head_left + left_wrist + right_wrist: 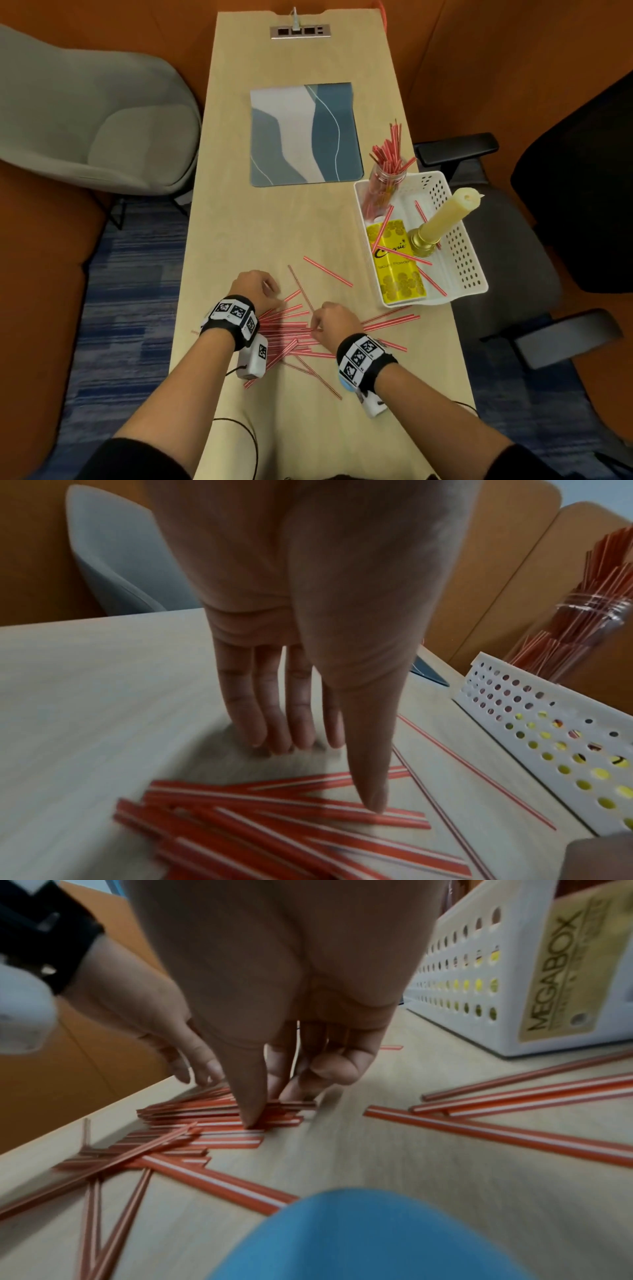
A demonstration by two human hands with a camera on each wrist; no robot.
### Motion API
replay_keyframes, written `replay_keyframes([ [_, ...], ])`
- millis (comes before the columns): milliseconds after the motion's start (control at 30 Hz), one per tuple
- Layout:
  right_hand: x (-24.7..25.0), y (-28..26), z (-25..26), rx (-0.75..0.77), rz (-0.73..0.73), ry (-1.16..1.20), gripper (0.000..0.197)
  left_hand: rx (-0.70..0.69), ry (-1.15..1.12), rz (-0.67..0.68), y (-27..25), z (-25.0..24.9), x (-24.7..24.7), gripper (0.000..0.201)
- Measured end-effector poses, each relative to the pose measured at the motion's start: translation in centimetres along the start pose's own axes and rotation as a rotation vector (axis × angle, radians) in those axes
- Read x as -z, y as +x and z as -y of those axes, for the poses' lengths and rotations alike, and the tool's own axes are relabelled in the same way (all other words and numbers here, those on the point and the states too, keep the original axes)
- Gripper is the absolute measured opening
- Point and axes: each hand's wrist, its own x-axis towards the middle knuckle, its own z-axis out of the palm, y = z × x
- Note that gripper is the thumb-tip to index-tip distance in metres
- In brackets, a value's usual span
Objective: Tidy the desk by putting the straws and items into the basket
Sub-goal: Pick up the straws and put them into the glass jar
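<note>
Red-and-white straws [291, 329] lie in a loose pile on the desk's near part, with single straws scattered around it. My left hand [255, 287] stands at the pile's left end. In the left wrist view its fingers [274, 723] point straight down onto the desk, and the thumb touches a straw [394, 815]. My right hand [334, 323] is at the pile's right end; thumb and curled fingers [329, 1069] pinch the ends of the straws [212, 1121]. The white perforated basket [476, 274] sits at the right edge, holding a jar of straws [383, 185], a candle [445, 219], a yellow box [397, 263] and a few loose straws.
A blue patterned mat [305, 137] lies mid-desk, and a socket panel [300, 31] sits at the far end. A grey chair [96, 120] stands to the left and a black office chair [513, 222] close behind the basket. Bare desk lies between mat and pile.
</note>
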Motion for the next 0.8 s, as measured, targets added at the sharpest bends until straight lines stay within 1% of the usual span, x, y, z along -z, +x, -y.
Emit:
replay_keyframes([
  [33, 0.2, -0.1, 0.0, -0.006, -0.003, -0.009, 0.012, 0.007, -0.006, 0.043, -0.1, 0.4, -0.2, 0.029],
  [100, 0.7, -0.5, -0.2, -0.035, -0.007, -0.016, 0.012, 0.015, 0.013, 0.084, -0.2, 0.9, -0.4, 0.035],
  [233, 1.8, -1.2, -1.0, -0.087, -0.031, 0.068, 0.005, 0.006, 0.054, 0.076, 0.3, 1.5, -0.8, 0.025],
  [333, 2.9, -2.1, -1.3, -0.043, -0.043, 0.141, 0.004, -0.028, 0.085, 0.083, 0.5, 1.8, -0.9, 0.014],
  [400, 3.8, -2.9, -1.3, -0.013, -0.049, 0.153, 0.005, -0.047, 0.106, 0.087, 0.7, 2.0, -1.2, 0.013],
  [467, 5.2, -3.7, -1.5, -0.013, -0.092, 0.177, 0.005, -0.067, 0.144, 0.100, 0.8, 2.0, -1.6, 0.015],
  [533, 7.0, -4.4, -1.9, -0.032, -0.194, 0.264, 0.004, -0.087, 0.186, 0.116, 0.9, 1.9, -2.0, 0.016],
  [567, 8.1, -4.9, -2.1, -0.050, -0.273, 0.331, 0.003, -0.094, 0.205, 0.120, 1.0, 1.9, -2.1, 0.016],
  [667, 10.9, -5.4, -3.3, -0.113, -0.582, 0.508, 0.002, -0.114, 0.254, 0.135, 1.1, 1.9, -1.9, 0.016],
  [700, 11.5, -5.3, -4.0, -0.165, -0.674, 0.546, 0.005, -0.124, 0.262, 0.136, 1.1, 1.8, -1.8, 0.016],
  [733, 11.8, -5.0, -4.8, -0.244, -0.736, 0.579, 0.011, -0.138, 0.268, 0.131, 1.1, 1.6, -1.5, 0.016],
  [767, 11.8, -4.8, -5.6, -0.341, -0.749, 0.589, 0.021, -0.147, 0.265, 0.116, 0.9, 1.2, -1.2, 0.015],
  [800, 11.6, -4.5, -6.4, -0.437, -0.712, 0.560, 0.031, -0.157, 0.254, 0.091, 0.7, 0.7, -0.7, 0.013],
])
